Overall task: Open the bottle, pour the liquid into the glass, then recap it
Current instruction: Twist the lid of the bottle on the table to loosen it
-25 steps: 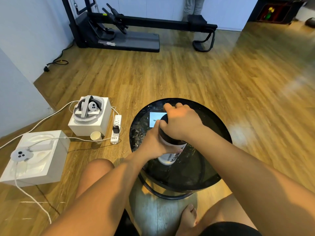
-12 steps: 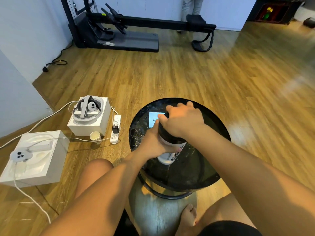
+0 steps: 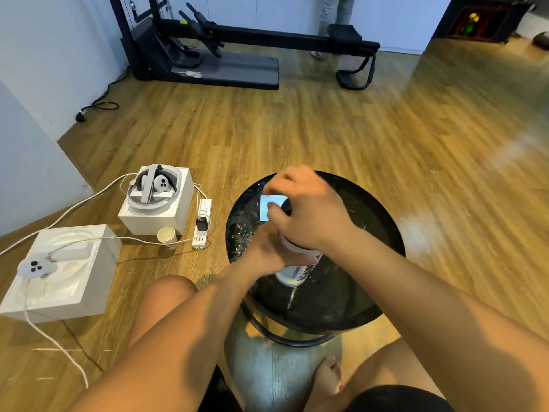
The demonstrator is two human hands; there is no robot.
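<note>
left hand [image 3: 264,248]: fingers wrapped round bottle [image 3: 297,273] body, forearm bare, reaching forward from own left | right hand [image 3: 309,209]: set over bottle top, fingers curled down round it, fingertips motion-blurred, wrist bent, forearm bare, reaching in from own right | right hand just above left

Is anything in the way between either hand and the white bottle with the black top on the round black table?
Nothing visible. The left hand grips the white bottle with black top around its body, and the right hand is curled over its top.
</note>
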